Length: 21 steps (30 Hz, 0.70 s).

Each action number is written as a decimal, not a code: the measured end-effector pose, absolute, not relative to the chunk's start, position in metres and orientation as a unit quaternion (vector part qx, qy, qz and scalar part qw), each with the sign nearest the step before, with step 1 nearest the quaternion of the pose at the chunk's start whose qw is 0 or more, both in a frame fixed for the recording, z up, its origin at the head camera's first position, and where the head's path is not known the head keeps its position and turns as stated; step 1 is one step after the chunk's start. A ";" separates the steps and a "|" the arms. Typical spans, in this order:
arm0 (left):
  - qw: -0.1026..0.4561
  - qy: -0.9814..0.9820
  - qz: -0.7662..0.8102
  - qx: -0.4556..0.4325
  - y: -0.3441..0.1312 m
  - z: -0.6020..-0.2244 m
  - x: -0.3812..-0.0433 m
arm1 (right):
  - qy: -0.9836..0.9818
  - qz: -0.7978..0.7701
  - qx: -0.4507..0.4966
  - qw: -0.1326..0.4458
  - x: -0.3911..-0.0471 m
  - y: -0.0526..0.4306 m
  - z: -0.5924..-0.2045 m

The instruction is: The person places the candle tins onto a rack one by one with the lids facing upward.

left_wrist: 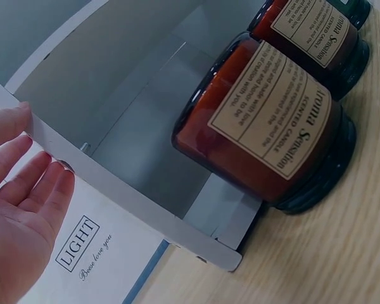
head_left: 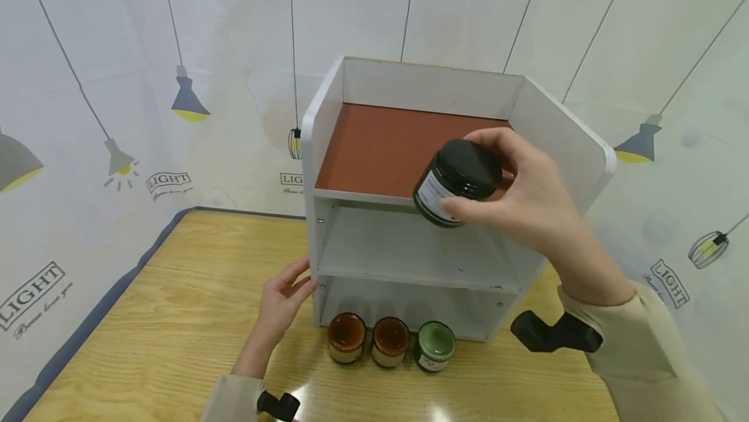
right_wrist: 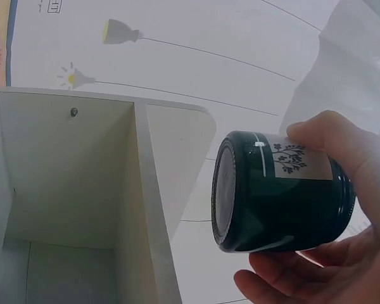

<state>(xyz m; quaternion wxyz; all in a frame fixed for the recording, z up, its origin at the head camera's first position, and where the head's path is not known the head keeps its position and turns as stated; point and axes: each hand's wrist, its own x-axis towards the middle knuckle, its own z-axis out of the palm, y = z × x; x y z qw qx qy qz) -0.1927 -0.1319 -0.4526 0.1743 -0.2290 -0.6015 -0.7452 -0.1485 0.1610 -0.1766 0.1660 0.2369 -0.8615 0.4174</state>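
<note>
Clock directions are off the head view, 12 at the top. Biggest worry imo is the dark green jar (head_left: 450,181): it's up in the air, tipped over with its black lid (head_left: 474,158) toward about 1 o'clock and its base toward 7. The right hand (head_left: 529,194) has it gripped near the lid end, thumb across the label, fingers round the far side. Glass looks smooth, so a loose pinch could let it slide out base first. Can't tell how firm that grip is. Straight down at 6 o'clock is the little green candle (head_left: 435,350), with two amber candles (head_left: 368,344) next to it at 7, so a drop could chip something.

Second thing: come in too low and the base could clip the front edge of the white shelf unit (head_left: 368,196). Also, a hard shove from the left hand (head_left: 283,295) might skid the unit on the counter (head_left: 205,298). That hand isn't wrapped round anything, just relaxed fingers with the tips touching the unit's left side panel. The amber pair is near it, roughly 4 o'clock.

So the jar is at 9 o'clock from the right hand's middle, right in its grasp, and well apart from the left, at about 2.
</note>
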 end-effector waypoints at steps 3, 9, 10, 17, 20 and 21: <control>0.174 -0.601 -0.746 -0.229 -0.132 -0.453 -0.193 | -0.863 0.416 0.244 0.152 -0.156 0.154 -0.174; 0.171 -0.602 -0.747 -0.226 -0.132 -0.453 -0.192 | -0.873 0.394 0.253 0.136 -0.168 0.140 -0.169; 0.170 -0.602 -0.747 -0.225 -0.132 -0.453 -0.192 | -0.876 0.389 0.253 0.133 -0.171 0.138 -0.169; 0.168 -0.607 -0.747 -0.212 -0.132 -0.453 -0.192 | -0.884 0.377 0.253 0.113 -0.187 0.121 -0.169; 0.168 -0.606 -0.747 -0.214 -0.132 -0.453 -0.192 | -0.885 0.378 0.247 0.111 -0.192 0.115 -0.169; 0.168 -0.605 -0.748 -0.216 -0.132 -0.453 -0.192 | -0.886 0.378 0.246 0.110 -0.193 0.113 -0.169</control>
